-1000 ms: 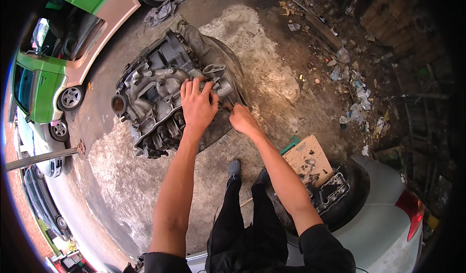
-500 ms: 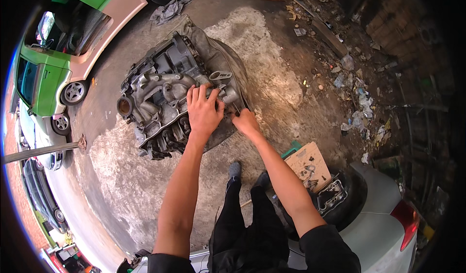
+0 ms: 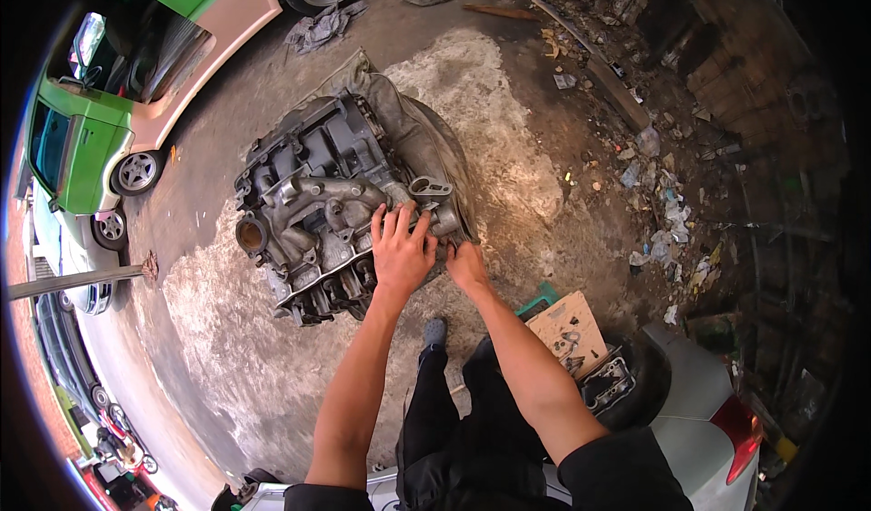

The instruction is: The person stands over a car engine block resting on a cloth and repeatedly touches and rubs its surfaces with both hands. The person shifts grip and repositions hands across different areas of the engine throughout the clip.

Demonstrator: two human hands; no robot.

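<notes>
A grey metal engine point(image 3: 313, 148) with a cast intake manifold point(image 3: 322, 193) along its top lies on a dull cloth-like cover point(image 3: 422, 134). My left hand point(image 3: 402, 248) rests on the engine's near right part, fingers spread and bent over the metal. Just right of it, my right hand point(image 3: 467, 266) is closed at the engine's right corner, below a cylindrical housing point(image 3: 443, 221). Its fingertips are pinched together, and whatever they hold is too hidden to name. An oval flange point(image 3: 430, 186) sticks up beyond my fingers.
Near my right leg, a board with small parts point(image 3: 567, 329) lies by a green object point(image 3: 539, 299) and a metal frame-like part point(image 3: 610, 384). A silver car's rear corner point(image 3: 699, 375) stands at lower right. Litter point(image 3: 671, 211) covers the right side; a green and pink van point(image 3: 181, 66) is upper left.
The whole view has shifted, so the engine appears slightly lower and to the right. Both hands stay at the same part of the engine, the right one still closed.
</notes>
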